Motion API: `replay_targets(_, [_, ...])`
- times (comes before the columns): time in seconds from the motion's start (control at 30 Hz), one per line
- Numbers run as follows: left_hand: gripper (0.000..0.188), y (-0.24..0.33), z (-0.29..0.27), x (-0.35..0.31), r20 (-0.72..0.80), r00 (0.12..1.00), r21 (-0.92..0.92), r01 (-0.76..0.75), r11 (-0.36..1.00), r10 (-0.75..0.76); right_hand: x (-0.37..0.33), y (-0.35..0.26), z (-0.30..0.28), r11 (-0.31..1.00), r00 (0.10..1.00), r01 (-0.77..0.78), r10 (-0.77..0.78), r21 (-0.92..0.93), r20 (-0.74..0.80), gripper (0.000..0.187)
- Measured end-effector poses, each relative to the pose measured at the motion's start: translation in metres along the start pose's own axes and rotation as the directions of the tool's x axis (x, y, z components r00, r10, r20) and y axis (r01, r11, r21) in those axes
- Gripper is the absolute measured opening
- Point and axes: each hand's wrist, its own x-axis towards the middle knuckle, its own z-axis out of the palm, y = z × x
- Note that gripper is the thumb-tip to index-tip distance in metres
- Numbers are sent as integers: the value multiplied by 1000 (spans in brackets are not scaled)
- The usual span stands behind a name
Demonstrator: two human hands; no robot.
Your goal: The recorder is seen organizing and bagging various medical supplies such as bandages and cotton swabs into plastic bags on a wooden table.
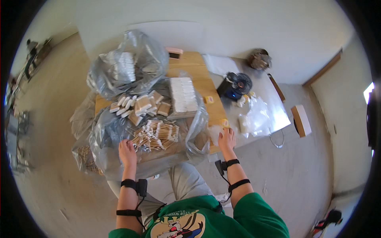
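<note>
A loose heap of cotton swabs (156, 135) with wooden sticks lies on grey plastic sheeting at the table's front. At its left edge is my left hand (127, 152), its fingers apart and nearest to the outermost swabs; nothing shows in its grasp. My right hand (227, 139) is over the table's right front part, fingers stretched forward. Its fingertips meet or nearly meet a small yellow-and-white piece (224, 122); whether they touch is too small to tell. Behind the heap are several brown-and-white bundles (143, 105) and a stack of white packs (183, 95).
A large clear bag (147, 59) with white packs stands at the back left. A black fan (241, 83) and clear plastic bags (256, 117) sit on the side table (281, 116). Another yellow piece (208, 100) lies on the wood. An open carton (302, 120) stands at the right.
</note>
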Motion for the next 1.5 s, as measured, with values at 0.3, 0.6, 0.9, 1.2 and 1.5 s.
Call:
replay_targets(0.3, [42,-26,30,0,67,984,183,-176,967,166,-18,-4,32,922,918,343,-289,-179,270,56])
replay_targets(0.6, [41,-19,24,0,115,983,224,-166,960,143,17,-72,-25,949,982,191,-181,250,-62,21])
replay_targets(0.9, [39,-22,26,-1,92,992,157,-99,983,86,34,-265,68,495,795,140,-572,858,200,34])
replay_targets(1.2, [39,-29,25,-5,47,993,94,-111,989,107,19,-271,71,467,914,-27,-347,884,211,16])
replay_targets(1.5, [27,-9,22,-1,-66,991,-168,-127,978,117,-50,-225,13,330,821,-232,-438,915,367,28])
